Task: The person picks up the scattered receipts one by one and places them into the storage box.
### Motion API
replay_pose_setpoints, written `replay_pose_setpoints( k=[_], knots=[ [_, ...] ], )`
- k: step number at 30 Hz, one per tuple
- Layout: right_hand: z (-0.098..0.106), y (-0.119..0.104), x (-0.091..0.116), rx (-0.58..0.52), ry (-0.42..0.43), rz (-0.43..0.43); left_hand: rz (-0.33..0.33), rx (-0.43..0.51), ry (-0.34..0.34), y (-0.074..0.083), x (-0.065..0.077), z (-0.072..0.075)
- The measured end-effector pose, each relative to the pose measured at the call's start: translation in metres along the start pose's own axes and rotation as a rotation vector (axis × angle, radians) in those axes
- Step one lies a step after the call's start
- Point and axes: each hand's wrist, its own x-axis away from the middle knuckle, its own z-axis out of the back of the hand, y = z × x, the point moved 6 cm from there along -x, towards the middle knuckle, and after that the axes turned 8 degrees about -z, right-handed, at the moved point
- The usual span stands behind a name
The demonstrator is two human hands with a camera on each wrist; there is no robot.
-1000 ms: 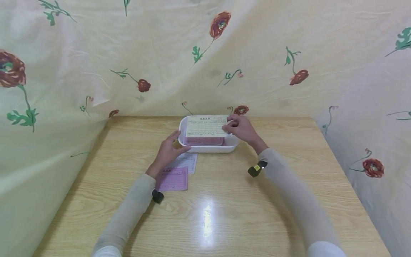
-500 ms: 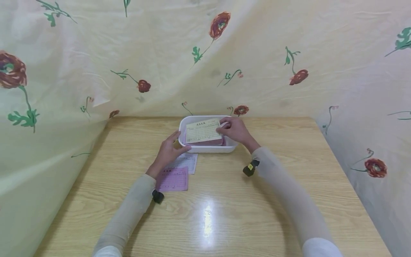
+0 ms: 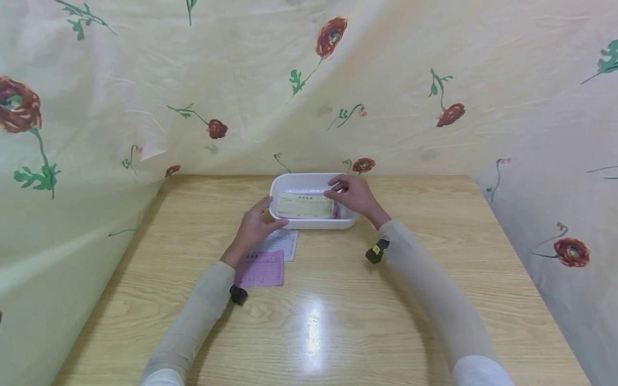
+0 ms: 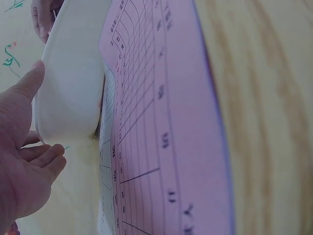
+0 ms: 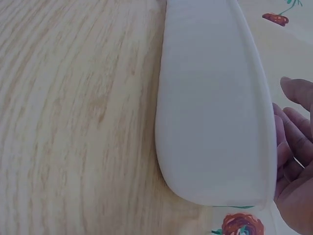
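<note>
A white plastic tub (image 3: 314, 224) stands at the back of the table. Inside, a pale yellow printed form slip (image 3: 306, 206) lies on top of a stack whose lower sheets are mostly hidden. My left hand (image 3: 254, 222) holds the tub's front left corner, thumb at the front rim and fingers round the end. Over the tub's right side hovers my right hand (image 3: 355, 194), fingers loosely bent with nothing between them. In front of the tub lie a pink form slip (image 3: 262, 269) and a whitish form slip (image 3: 285, 245), both partly under my left hand and wrist.
The wood-grain table (image 3: 367, 321) reaches back to a cream cloth (image 3: 251, 80) with red flowers, which hangs behind it and at both sides. Black wrist cameras, the left one (image 3: 238, 295) and the right one (image 3: 377, 251), sit below my hands.
My right hand lowered the yellow slip leftward and down into the tub and let it go onto the stack. The left hand stayed at the tub's corner.
</note>
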Motion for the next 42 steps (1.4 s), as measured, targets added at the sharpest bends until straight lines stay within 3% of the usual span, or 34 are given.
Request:
replay_pose_setpoints(
  k=[10,22,28,36,42],
  knots=[
    [0.012,-0.015,0.015,0.014,0.050,0.056,0.003,-0.005,-0.004,0.004,0.001,0.000],
    [0.004,-0.055,0.062,-0.012,0.046,0.082,0.015,-0.027,-0.007,0.005,0.002,0.000],
    [-0.015,-0.068,0.083,-0.036,0.011,0.104,0.007,-0.024,-0.009,0.005,0.002,0.000],
    [-0.054,-0.069,0.099,-0.018,-0.096,0.107,-0.024,-0.005,0.001,0.005,0.001,0.000],
    [-0.088,-0.062,0.103,-0.076,-0.198,0.051,-0.061,-0.012,0.008,0.006,0.000,0.001]
  ],
)
